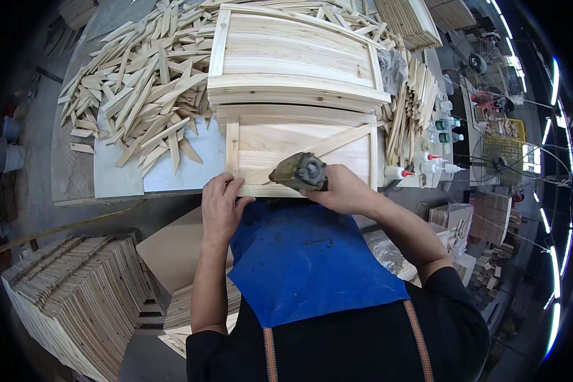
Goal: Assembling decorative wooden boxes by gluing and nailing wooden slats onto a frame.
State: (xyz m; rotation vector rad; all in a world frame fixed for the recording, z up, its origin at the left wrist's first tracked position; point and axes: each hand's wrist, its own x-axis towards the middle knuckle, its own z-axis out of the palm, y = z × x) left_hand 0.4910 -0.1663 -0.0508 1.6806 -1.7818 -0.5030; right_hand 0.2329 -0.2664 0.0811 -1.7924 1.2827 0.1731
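A framed wooden panel lies at the near edge of the bench, in front of me. One diagonal wooden strip crosses it from lower left to upper right. My right hand is closed round a nail gun, whose worn, dark body hides the middle of the strip. The gun's nose is over the strip's lower left part; whether it touches cannot be made out. At the panel's near left corner, the fingers of my left hand are bent over the frame and grip its edge.
Beyond the panel rests a stack of similar framed panels. Loose pointed slats are heaped at left, with more slats at right. Glue bottles stand on the right. A tall stack of boards is on the floor at lower left.
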